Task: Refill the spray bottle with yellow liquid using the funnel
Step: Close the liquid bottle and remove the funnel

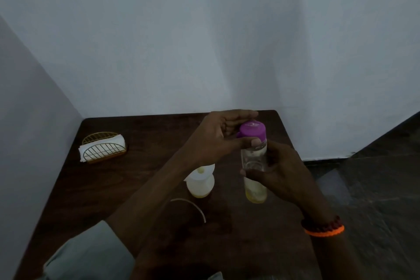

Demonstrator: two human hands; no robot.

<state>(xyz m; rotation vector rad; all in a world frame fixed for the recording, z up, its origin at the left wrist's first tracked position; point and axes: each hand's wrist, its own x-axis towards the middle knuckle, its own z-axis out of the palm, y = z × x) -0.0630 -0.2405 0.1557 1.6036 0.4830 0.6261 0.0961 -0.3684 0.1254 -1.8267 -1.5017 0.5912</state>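
A tall clear bottle (255, 188) stands upright on the dark wooden table (136, 188), with a little yellow liquid at its bottom. My right hand (281, 173) grips its body from the right. My left hand (218, 136) is at its purple cap (252, 129), thumb pressed just below the cap, fingers stretched behind it. To the left stands a small white translucent spray bottle (201, 186) with a white funnel (202, 171) in its neck and some yellow liquid at the base. A thin white curved tube (193, 206) lies in front of it.
A gold wire napkin holder (103, 149) with white napkins sits at the table's back left. White walls close in behind and to the left. The table's right edge drops to a dark tiled floor (375, 188).
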